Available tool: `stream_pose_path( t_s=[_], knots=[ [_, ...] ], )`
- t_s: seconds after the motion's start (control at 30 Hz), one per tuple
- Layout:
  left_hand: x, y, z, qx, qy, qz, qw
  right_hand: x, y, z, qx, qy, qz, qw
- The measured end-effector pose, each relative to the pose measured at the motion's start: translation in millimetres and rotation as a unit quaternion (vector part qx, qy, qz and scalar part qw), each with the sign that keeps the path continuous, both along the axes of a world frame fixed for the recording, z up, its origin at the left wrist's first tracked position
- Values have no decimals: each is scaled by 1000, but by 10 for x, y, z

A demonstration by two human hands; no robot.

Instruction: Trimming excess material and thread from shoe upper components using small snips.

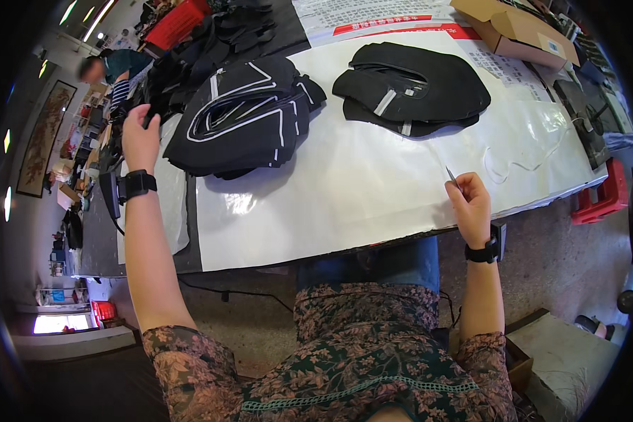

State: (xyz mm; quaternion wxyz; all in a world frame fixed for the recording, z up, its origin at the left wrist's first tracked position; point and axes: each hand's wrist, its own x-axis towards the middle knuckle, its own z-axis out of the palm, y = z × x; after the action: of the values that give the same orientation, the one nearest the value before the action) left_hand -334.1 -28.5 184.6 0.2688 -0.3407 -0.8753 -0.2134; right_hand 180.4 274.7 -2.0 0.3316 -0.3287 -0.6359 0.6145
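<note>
Our left hand (141, 137) hangs open beside the soft, limp black fabric stack (243, 119); we would grip an edge. Our right hand (469, 200) pinches a thin blade (451, 176).

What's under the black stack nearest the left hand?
The black stack of white-edged pieces lies on the white sheet covering the table. Lower pieces show only at their edges; the rest is covered. The left hand reaches beside it.

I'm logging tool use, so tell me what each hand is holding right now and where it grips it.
The right hand pinches a thin pointed metal tool by its lower end. The left hand holds nothing, near the black fabric stack.
</note>
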Motion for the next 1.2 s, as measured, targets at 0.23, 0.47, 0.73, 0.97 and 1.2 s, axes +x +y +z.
stream_pose_path(
  t_s=[0.23,0.47,0.73,0.97,1.2],
  knots=[
    [1379,1141,-330,-60,-46,-162,984,45,3,-7,10,-10,-14,1000],
    [2313,2270,-1016,-106,-59,-328,937,-36,-31,-23,-6,13,-13,1000],
    [2748,3076,-1619,-156,-5,-365,918,-15,-32,-40,-17,23,-11,1000],
    [2605,3147,-1431,-207,-95,-336,914,8,-17,8,-17,24,3,1000],
    [2449,2810,-960,-100,-52,-301,947,-4,-29,1,-16,20,8,1000]
  ],
)
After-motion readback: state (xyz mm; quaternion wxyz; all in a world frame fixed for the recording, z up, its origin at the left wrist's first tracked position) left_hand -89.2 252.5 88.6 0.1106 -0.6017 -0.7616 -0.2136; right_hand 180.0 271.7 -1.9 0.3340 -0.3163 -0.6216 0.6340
